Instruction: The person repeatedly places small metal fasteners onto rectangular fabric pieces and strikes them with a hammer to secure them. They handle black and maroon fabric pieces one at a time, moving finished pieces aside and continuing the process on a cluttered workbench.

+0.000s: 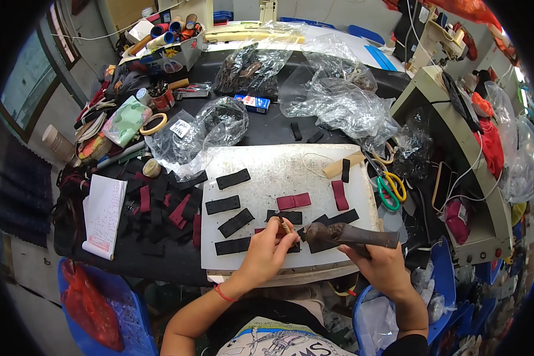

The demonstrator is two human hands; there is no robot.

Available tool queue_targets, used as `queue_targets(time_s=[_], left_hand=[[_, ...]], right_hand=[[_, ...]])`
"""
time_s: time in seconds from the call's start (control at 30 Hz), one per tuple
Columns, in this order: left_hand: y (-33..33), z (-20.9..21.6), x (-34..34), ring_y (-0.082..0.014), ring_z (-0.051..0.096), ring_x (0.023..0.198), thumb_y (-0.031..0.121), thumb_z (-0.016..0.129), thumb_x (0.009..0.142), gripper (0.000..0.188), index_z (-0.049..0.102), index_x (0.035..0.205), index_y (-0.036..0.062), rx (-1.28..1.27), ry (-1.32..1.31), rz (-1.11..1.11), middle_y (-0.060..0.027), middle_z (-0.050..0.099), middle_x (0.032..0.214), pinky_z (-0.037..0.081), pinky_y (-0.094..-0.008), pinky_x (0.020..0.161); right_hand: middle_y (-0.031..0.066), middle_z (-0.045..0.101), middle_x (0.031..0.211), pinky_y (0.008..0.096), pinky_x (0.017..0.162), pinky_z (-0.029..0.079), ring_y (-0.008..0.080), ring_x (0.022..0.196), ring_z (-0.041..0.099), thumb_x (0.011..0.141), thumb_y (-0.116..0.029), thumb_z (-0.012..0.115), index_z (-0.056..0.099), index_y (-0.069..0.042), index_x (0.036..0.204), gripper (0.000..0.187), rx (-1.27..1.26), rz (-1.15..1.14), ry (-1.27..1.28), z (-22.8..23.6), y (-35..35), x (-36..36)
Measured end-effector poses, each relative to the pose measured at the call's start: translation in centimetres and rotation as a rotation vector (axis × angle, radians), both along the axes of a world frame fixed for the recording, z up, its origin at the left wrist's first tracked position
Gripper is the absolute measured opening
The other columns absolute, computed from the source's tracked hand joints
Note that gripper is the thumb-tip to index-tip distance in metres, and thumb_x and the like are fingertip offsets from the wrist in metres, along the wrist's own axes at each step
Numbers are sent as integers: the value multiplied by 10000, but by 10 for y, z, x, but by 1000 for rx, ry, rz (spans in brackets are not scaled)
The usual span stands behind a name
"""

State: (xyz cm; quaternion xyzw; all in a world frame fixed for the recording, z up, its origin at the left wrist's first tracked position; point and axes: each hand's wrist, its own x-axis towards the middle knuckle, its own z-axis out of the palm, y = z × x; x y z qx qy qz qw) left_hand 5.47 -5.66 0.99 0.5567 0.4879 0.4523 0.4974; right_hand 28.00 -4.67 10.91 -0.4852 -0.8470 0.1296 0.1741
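My left hand is closed in a pinch around a thin brown rod, probably a punch, held over the white board. In my right hand is a dark brown mallet, its knobby head beside the rod and its broad end pointing right. Whether head and rod touch, I cannot tell. Short black strips and maroon strips lie spread on the board around both hands. The strips directly under my left hand are partly hidden.
Left of the board are a heap of black and maroon strips and a notepad. To the right lie green-handled scissors and yellow-handled scissors, beside a beige machine. Clear plastic bags cover the back of the table.
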Motion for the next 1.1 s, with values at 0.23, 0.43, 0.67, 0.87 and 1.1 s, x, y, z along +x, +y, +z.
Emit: queue_targets(time_s=[0.23, 0.43, 0.67, 0.87, 1.1], left_hand=[[-2, -2, -4, -214, 686, 865, 30, 554, 931, 126, 499, 1027, -30, 137, 80, -84, -147, 663, 911, 537, -306, 762], [-12, 0, 0, -309, 681, 814, -26, 598, 867, 193, 541, 1048, 12, 335, 329, -121, -178, 652, 957, 549, -338, 673], [-16, 0, 6, -318, 658, 739, 34, 571, 900, 191, 499, 1073, 1, 410, 441, -41, -160, 611, 872, 530, -388, 604], [-4, 0, -19, -171, 655, 938, 8, 514, 951, 153, 494, 1103, -3, 28, -214, 153, -97, 636, 982, 567, -301, 799], [-26, -2, -48, -188, 646, 997, 10, 512, 954, 203, 484, 1154, -13, -59, -163, 154, -106, 626, 1026, 549, -304, 855]], right_hand=[[106, 634, 676, 326, 553, 458, 249, 565, 605, 794, -223, 769, 701, -26, 856, 217, -34, -84, 47, -3, -3, 0], [98, 709, 852, 277, 643, 538, 183, 726, 698, 789, -83, 763, 690, -10, 953, 194, 195, -112, 402, 33, -8, -7], [114, 598, 646, 386, 485, 456, 333, 552, 596, 783, -136, 728, 604, -65, 785, 143, 40, 86, -38, 10, 4, -5], [80, 632, 661, 360, 496, 473, 285, 560, 619, 801, -233, 744, 683, -87, 891, 182, 26, 112, -60, -16, -3, -18], [78, 637, 719, 391, 477, 458, 294, 559, 611, 830, -225, 712, 673, -108, 944, 169, -120, 196, -191, -42, -4, -37]])
